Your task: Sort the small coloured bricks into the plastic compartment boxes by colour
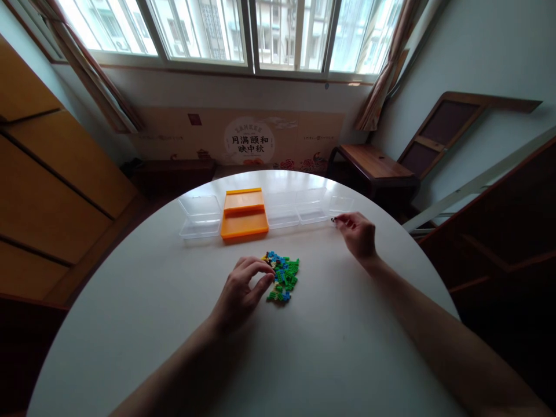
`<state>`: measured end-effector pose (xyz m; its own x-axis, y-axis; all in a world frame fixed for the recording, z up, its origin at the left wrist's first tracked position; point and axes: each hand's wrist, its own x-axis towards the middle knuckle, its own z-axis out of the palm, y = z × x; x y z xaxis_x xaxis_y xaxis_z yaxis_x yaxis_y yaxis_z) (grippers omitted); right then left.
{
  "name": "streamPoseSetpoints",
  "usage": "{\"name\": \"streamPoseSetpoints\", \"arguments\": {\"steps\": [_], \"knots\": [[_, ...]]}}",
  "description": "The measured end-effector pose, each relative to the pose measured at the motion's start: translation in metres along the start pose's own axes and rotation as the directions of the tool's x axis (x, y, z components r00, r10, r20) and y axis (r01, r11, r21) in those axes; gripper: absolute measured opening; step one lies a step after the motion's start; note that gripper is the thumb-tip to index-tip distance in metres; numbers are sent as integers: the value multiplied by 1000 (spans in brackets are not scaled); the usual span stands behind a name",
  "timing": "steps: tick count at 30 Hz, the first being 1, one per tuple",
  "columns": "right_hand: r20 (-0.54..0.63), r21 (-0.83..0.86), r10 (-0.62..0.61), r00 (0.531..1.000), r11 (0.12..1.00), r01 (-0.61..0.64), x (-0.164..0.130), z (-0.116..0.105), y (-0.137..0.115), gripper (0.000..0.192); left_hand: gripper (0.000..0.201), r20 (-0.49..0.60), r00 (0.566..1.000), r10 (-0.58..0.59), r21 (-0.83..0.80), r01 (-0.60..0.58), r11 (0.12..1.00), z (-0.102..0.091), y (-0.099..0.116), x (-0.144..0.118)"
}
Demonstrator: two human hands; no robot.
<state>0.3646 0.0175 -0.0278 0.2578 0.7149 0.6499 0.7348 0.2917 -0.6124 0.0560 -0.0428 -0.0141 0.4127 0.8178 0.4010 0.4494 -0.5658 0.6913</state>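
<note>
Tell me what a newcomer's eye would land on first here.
The bright orange box stands out first, lying open toward the far side of the white table, with clear plastic boxes on both sides. Next comes the small heap of mostly green and blue bricks nearer the camera, the left hand at its left edge. Farther right, the right hand pinches a tiny dark piece near the row's right end.
</note>
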Motion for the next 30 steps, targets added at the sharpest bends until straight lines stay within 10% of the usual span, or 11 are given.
{"name": "streamPoseSetpoints", "arguments": {"steps": [7, 14, 30], "knots": [[7, -51, 269, 963, 962, -268, 10, -6, 36, 33, 17, -49, 999, -14, 45, 17, 999, -3, 1, 0], [36, -29, 147, 988, 989, -146, 3, -3, 14, 25, 13, -177, 978, -113, 239, 154, 959, -11, -9, 0], [116, -59, -116, 986, 991, 124, -10, 2, -11, 16, 22, -56, 993, -103, 615, 116, 780, -9, -7, -2]]}}
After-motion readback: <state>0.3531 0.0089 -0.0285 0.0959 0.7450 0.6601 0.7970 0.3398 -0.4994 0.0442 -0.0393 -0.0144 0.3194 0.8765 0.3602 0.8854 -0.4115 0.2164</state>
